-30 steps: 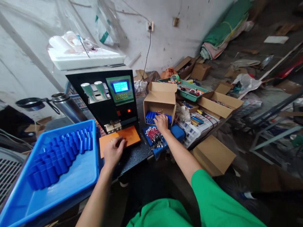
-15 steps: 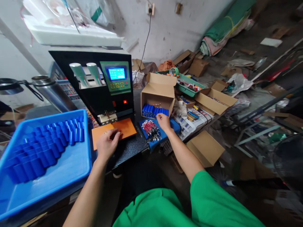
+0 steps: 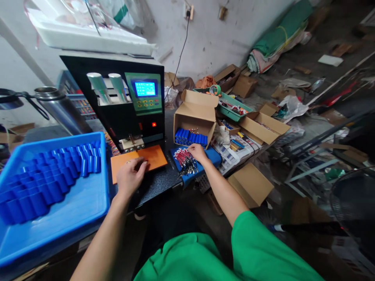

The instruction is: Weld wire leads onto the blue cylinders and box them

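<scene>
My left hand (image 3: 131, 173) rests on the orange board (image 3: 156, 158) in front of the black spot-welding machine (image 3: 109, 121). Its fingers are curled, and whatever they hold is hidden beneath them. My right hand (image 3: 198, 153) is pinched at the upper right edge of a pile of red and black wire leads (image 3: 186, 162) with white ends, its fingertips on a lead. The pile lies on a blue cloth (image 3: 212, 156). Just behind that hand, an open cardboard box (image 3: 199, 111) holds rows of blue cylindrical cells (image 3: 190, 137).
At the left stands a blue plastic bin (image 3: 73, 208) with many blue cells (image 3: 49, 181). A steel flask (image 3: 63, 111) is behind it. A green tray (image 3: 234, 113), an open carton (image 3: 262, 128) and newspaper (image 3: 247, 146) lie to the right. A foam tray (image 3: 88, 41) tops the machine.
My right hand has moved from the front of the box of cells down and left to the wire leads. My left hand stays at the orange board. The view has shifted slightly.
</scene>
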`<state>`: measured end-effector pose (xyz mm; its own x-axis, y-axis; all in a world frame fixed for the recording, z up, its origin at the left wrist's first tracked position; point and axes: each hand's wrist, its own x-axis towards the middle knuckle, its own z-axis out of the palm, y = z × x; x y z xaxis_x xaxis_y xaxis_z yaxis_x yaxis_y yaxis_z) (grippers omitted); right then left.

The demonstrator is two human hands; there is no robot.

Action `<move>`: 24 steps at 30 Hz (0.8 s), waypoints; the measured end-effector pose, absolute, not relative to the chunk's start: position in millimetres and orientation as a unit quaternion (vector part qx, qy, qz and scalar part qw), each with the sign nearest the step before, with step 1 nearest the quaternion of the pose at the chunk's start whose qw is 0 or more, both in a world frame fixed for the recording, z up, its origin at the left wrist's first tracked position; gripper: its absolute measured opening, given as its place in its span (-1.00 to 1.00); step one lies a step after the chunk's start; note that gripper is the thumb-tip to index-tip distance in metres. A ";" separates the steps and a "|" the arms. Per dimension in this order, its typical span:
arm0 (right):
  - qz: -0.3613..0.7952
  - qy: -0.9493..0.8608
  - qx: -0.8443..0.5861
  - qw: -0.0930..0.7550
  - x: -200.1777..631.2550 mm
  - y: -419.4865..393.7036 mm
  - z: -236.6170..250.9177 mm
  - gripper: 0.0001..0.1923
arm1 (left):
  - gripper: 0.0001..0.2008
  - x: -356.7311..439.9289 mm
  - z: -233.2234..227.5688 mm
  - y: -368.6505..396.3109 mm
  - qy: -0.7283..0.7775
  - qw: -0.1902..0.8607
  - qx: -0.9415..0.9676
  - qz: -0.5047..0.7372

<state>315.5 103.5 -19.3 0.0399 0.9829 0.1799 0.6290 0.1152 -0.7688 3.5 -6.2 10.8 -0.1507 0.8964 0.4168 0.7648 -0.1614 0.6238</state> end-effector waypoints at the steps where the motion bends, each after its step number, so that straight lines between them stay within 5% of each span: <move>1: 0.243 -0.653 -0.617 0.367 313.6 104.9 -19.7 -0.85 | -0.61 3.5 10.5 -6.2 0.644 0.079 0.646 0.402; 8: 0.234 -0.681 -0.609 0.333 300.2 109.8 -21.9 -0.82 | -0.62 3.6 8.6 -6.7 0.642 0.073 0.648 0.403; 17: 0.293 -0.584 -0.579 0.488 304.8 105.8 -10.4 -0.87 | -0.60 5.3 12.3 -10.1 0.651 0.081 0.652 0.381; 24: 0.289 -0.550 -0.537 0.571 315.9 104.2 16.2 -0.71 | -0.60 6.7 11.3 -10.2 0.654 0.076 0.647 0.385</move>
<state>315.9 104.2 16.2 0.2286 0.9204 0.3172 0.2611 0.2559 -0.9308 6.7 -10.2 11.3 -0.1504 0.9046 0.3989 0.7875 -0.1343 0.6015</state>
